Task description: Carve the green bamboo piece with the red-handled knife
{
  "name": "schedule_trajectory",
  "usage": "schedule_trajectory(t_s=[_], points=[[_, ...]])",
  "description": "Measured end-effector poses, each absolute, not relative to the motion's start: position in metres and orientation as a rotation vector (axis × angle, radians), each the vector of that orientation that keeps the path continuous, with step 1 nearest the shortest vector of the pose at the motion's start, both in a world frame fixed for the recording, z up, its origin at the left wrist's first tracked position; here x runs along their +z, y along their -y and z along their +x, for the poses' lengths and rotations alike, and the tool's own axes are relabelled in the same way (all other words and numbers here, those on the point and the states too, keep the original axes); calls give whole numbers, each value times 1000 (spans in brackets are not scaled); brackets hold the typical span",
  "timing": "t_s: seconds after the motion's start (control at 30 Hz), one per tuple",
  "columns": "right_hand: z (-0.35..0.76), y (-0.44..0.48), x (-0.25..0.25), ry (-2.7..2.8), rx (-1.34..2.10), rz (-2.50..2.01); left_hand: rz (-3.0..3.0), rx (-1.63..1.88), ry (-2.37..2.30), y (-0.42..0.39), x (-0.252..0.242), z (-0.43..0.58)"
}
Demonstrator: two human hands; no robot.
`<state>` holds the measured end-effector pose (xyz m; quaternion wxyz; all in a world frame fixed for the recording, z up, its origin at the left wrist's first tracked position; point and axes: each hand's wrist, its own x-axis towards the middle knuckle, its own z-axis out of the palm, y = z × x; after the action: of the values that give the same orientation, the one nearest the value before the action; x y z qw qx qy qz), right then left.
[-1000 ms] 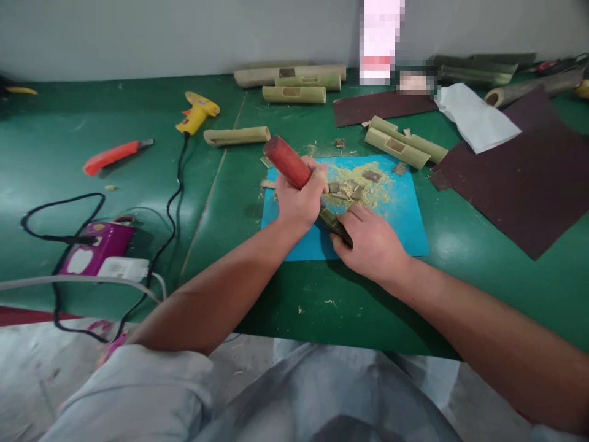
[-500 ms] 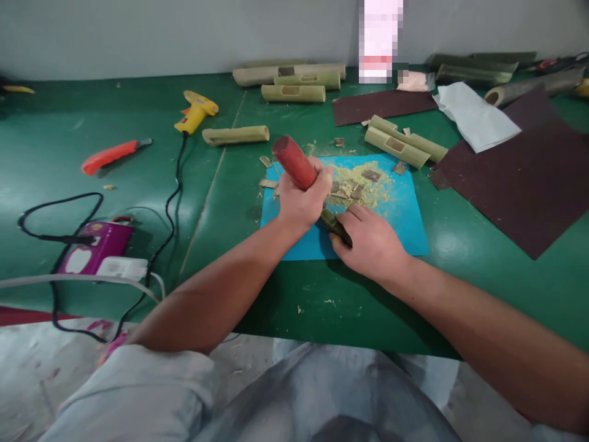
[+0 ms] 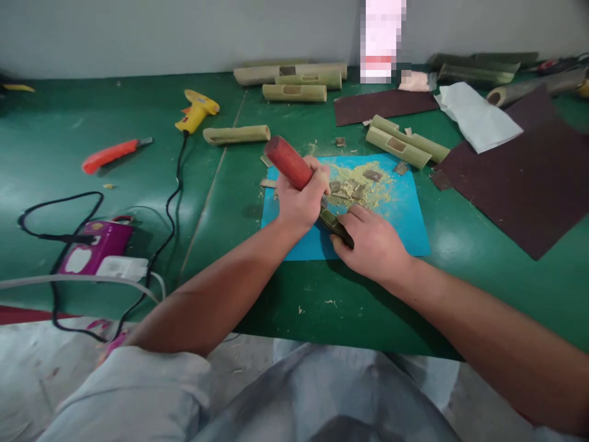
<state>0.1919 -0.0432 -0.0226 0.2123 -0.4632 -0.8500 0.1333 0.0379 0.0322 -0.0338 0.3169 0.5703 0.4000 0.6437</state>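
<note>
My left hand [image 3: 299, 199] is wrapped round a thick red handle [image 3: 286, 161], which slants up to the left. The working end of this tool is mostly hidden below my fist, over the bamboo. Closed over the near end of a dark green bamboo piece [image 3: 337, 227] is my right hand [image 3: 373, 242]. The far end of that piece lies just under my left hand. Beneath both hands is a blue sheet [image 3: 405, 227], strewn with pale bamboo shavings [image 3: 380, 190] and several small brown bamboo chips [image 3: 372, 175].
Cut bamboo tubes [image 3: 398, 147] lie beyond the sheet, with more [image 3: 294, 93] by the wall. Dark brown sandpaper sheets [image 3: 515, 190] and white paper [image 3: 478, 116] are at right. Leftward are a yellow glue gun [image 3: 196, 113], a red-handled cutter [image 3: 110, 156] and a purple power strip [image 3: 99, 245] with cables.
The red handle has tipped a little further left and down, my left fist turning with it. My right hand and the bamboo piece stay nearly where they were.
</note>
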Motion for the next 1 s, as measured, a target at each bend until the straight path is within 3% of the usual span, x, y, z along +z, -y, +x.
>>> schedule_trajectory(t_s=[1.0], points=[[191, 44, -23, 2395, 338, -1288, 1618, 1722, -1084, -31, -35, 36]])
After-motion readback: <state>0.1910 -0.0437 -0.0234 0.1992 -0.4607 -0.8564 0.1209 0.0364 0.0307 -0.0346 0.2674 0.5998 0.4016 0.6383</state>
